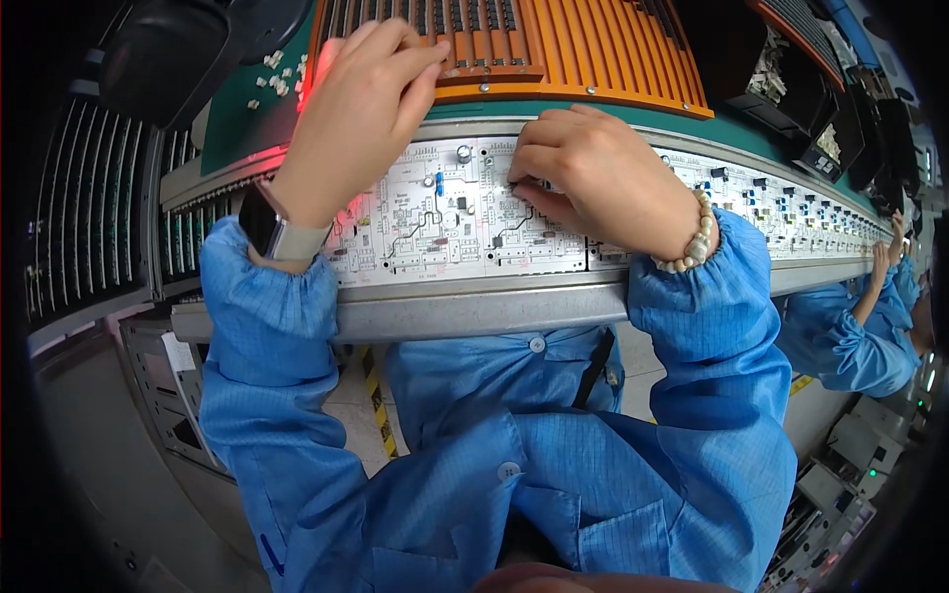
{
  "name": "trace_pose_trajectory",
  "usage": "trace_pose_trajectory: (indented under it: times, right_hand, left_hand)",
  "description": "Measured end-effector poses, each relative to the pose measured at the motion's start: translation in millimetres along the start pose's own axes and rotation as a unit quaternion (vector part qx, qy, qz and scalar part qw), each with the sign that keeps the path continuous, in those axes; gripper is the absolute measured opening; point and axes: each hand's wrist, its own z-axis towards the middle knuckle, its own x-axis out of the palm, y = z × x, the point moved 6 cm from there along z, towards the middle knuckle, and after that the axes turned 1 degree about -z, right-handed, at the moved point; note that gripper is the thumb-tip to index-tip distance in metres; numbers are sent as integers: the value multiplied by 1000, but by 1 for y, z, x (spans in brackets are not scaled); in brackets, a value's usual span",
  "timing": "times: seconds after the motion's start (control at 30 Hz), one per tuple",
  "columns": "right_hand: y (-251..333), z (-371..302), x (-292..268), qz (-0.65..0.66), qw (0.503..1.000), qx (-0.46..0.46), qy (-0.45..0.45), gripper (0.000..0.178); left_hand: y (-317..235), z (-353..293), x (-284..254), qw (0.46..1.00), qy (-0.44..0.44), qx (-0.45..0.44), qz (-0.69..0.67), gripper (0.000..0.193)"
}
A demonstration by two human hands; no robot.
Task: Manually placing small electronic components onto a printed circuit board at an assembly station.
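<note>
My left hand reaches over an orange slotted tray holding rows of small black components. Its index finger and thumb point right, their tips slightly apart, with nothing visible between them. My right hand is closed just above a white circuit board. Thumb and fingertips press together near the board's surface, and whatever they pinch is too small to make out. To the left, another white circuit board carries a silver cylindrical capacitor and a blue part.
A metal rail runs along the near edge of the boards. More populated boards extend right, toward a co-worker in blue. White connectors lie scattered on the green mat at left. Black bins stand at far right.
</note>
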Motion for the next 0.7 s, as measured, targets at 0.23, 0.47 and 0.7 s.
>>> trace_pose_trajectory:
  times: [0.23, 0.47, 0.7]
  right_hand:
    - [42, 17, 3, 115, 991, -42, -47, 16]
    - [68, 34, 32, 102, 992, -29, -70, 13]
    - [75, 46, 39, 86, 995, -30, -49, 13]
  left_hand:
    - [15, 17, 6, 999, 13, 15, -35, 20]
    - [4, 23, -2, 999, -3, 1, -32, 13]
    - [4, 14, 0, 998, -55, 23, -5, 14]
